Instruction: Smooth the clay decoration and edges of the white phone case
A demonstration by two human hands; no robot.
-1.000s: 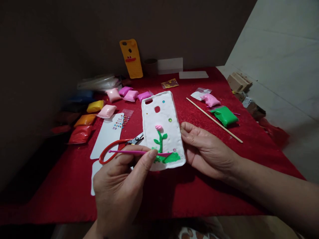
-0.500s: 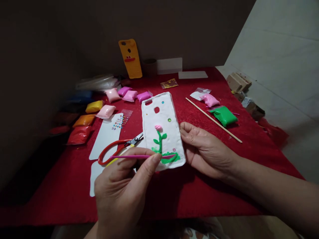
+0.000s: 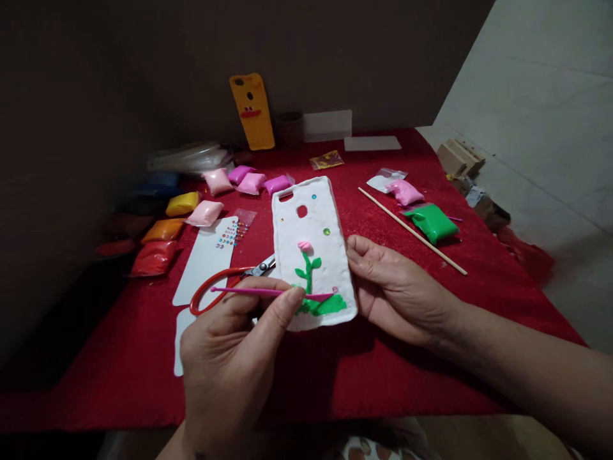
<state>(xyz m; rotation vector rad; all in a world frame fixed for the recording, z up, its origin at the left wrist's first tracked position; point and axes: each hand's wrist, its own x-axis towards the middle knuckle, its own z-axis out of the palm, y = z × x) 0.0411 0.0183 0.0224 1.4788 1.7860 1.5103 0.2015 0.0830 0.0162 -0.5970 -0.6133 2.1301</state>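
Observation:
A white clay-covered phone case (image 3: 311, 223) with a green stem, a pink bud and green grass along its lower edge is held above the red table (image 3: 393, 370). My right hand (image 3: 397, 291) supports the case from its right side, fingers curled under it. My left hand (image 3: 230, 364) pinches a thin pink modelling tool (image 3: 253, 292). The tool's flat tip rests on the green grass near the case's lower right corner.
Red-handled scissors (image 3: 225, 281) lie just left of the case, over white card strips (image 3: 205, 259) bearing gem stickers. Several coloured clay packs (image 3: 211, 191) sit at the left, a green pack (image 3: 433, 222), a pink pack (image 3: 403, 191) and a wooden skewer (image 3: 412, 231) at the right. An orange case (image 3: 252, 112) leans on the back wall.
The pink tool's tip slid slightly down and back up over the green grass. My right hand and the case stayed nearly still.

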